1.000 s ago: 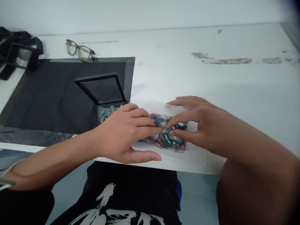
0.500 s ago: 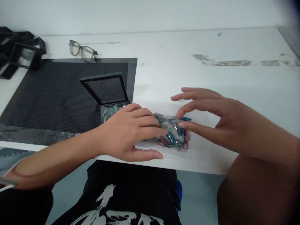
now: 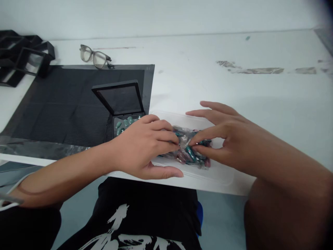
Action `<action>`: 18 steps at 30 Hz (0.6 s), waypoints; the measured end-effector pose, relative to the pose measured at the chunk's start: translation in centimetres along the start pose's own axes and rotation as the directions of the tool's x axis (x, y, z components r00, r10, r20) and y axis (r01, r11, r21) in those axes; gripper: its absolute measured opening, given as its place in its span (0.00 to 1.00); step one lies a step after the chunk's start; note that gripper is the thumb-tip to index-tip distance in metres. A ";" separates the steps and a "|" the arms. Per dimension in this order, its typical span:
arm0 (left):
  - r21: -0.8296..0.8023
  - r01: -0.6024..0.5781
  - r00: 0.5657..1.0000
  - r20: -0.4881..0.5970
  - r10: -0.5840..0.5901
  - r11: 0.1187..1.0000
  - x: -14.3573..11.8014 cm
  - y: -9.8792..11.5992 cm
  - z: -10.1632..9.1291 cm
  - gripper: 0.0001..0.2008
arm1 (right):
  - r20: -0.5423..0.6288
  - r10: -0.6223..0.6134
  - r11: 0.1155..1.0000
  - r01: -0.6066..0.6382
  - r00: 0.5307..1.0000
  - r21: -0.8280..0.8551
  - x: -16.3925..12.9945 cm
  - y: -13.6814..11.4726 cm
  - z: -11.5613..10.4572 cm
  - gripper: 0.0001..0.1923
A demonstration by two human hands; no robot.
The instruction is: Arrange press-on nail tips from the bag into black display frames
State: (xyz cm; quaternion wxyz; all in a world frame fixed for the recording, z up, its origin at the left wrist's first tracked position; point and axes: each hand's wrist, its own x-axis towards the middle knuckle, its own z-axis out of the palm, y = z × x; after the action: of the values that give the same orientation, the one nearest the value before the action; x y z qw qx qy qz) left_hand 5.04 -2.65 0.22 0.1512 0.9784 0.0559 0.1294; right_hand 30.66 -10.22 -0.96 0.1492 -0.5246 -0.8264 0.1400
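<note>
A clear plastic bag of teal and purple press-on nails (image 3: 191,154) lies on a clear flat tray (image 3: 221,172) at the table's near edge. My left hand (image 3: 142,147) rests over the bag's left side, fingers on top and thumb along the tray's front. My right hand (image 3: 221,135) pinches the bag's top with thumb and forefinger, the other fingers spread above it. Behind my left hand stands a small black box (image 3: 121,104) with its lid raised and several teal nails inside.
A black ribbed mat (image 3: 59,104) covers the table's left part. Glasses (image 3: 95,58) lie beyond it, and black frames (image 3: 23,62) are stacked at the far left. The white table (image 3: 234,83) has worn patches at the right.
My right hand lifted off the bag with fingers spread, then came back down and pinched its top. My left hand stayed on the bag.
</note>
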 end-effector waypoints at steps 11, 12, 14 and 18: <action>0.008 -0.001 1.000 0.004 0.001 1.000 0.0 0.1 -0.2 0.25 | -0.062 0.030 0.985 -0.019 0.998 0.173 -0.1 -0.2 -1.9 0.08; 0.010 -0.003 1.000 0.000 0.003 1.000 0.0 0.1 -0.2 0.25 | -0.068 0.037 0.982 -0.023 0.997 0.189 -0.1 -0.3 -2.1 0.07; 0.016 0.005 1.000 0.000 -0.005 1.000 -0.1 0.2 -0.1 0.25 | -0.078 0.029 0.970 -0.009 0.997 0.244 -0.1 -0.6 -2.4 0.05; 0.040 0.022 0.999 -0.049 -0.020 0.999 -0.1 0.2 0.4 0.25 | -0.132 -0.035 0.918 0.084 0.991 0.389 0.0 -1.8 -3.1 0.02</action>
State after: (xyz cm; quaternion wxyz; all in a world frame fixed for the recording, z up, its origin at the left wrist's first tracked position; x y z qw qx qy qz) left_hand 5.10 -3.00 -0.08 0.1315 0.9772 0.0725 0.1502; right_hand 30.43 -10.68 2.58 0.3062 -0.4662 -0.7862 0.2659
